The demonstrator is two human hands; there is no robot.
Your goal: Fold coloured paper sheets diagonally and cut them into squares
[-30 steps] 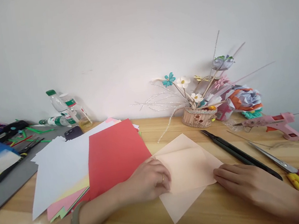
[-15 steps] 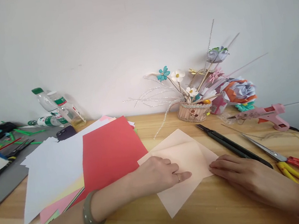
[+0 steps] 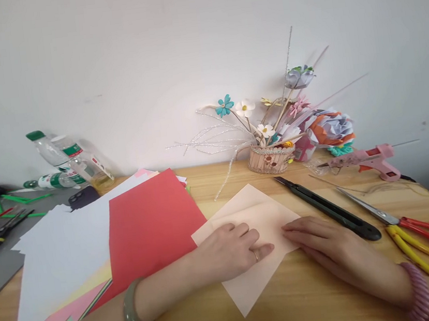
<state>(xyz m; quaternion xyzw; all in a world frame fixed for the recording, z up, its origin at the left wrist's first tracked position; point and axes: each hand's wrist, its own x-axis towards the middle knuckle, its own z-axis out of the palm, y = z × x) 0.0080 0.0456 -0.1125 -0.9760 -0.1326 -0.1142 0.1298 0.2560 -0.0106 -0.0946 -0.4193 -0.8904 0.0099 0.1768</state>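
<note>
A pale peach sheet of paper [image 3: 251,205], folded over on itself, lies on the wooden table [image 3: 313,294] in front of me. My left hand [image 3: 229,247] rests on it, knuckles bent and fingers pressed down along the fold, a ring on one finger. My right hand [image 3: 326,243] lies flat with its fingers stretched onto the paper's right corner. The two hands' fingertips nearly meet. Neither hand grips anything.
A red sheet [image 3: 148,226] tops a stack of white and coloured paper [image 3: 57,252] on the left. A black utility knife [image 3: 328,209], scissors with red and yellow handles [image 3: 414,229], a pink glue gun [image 3: 371,159], a basket of paper flowers [image 3: 272,156] and plastic bottles [image 3: 69,160] surround the work spot.
My left hand slid right along the fold and its fingers spread out. My right hand moved left onto the paper's corner. The view drifted right.
</note>
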